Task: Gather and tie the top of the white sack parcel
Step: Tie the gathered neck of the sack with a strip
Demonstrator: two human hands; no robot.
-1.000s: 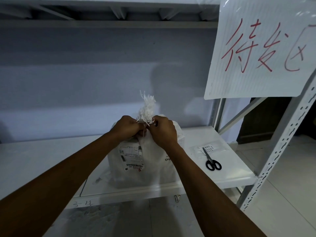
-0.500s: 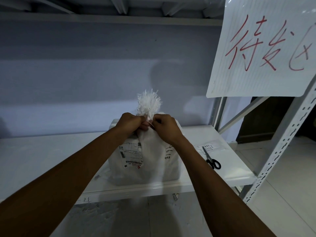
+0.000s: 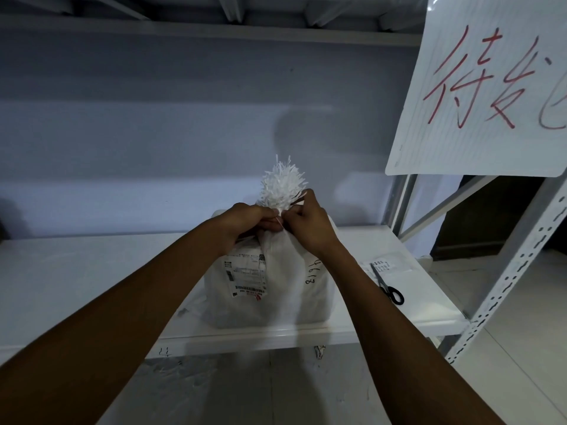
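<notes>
The white sack parcel [image 3: 270, 289] is standing upright on the white shelf [image 3: 76, 280], at about the middle of the shelf's width and close to its near edge. A printed shipping label [image 3: 247, 277] is showing on the near face of the sack, left of centre, and handwritten digits [image 3: 311, 273] are running down the same face to the right of it. The top of the sack is being held gathered into a narrow neck, above which a frayed white tuft [image 3: 282, 187] is fanning upward. The left hand [image 3: 248, 223] is closing in a fist around the neck from the left side, with its fingers curled tightly over the gathered fabric. The right hand [image 3: 306, 223] is gripping the neck from the right side, likewise closed tightly, with its thumb reaching up against the base of the tuft. The two hands are touching each other at the neck, and a thin white strand [image 3: 279, 223] is showing between them; which hand is pinching it cannot be determined. Black-handled scissors [image 3: 387, 285] are lying flat on the shelf to the right of the sack, well apart from it, partly over a small clear packet [image 3: 386, 265]. A white sign with red handwriting [image 3: 491, 84] is hanging at upper right on the perforated rack upright [image 3: 518, 268].
</notes>
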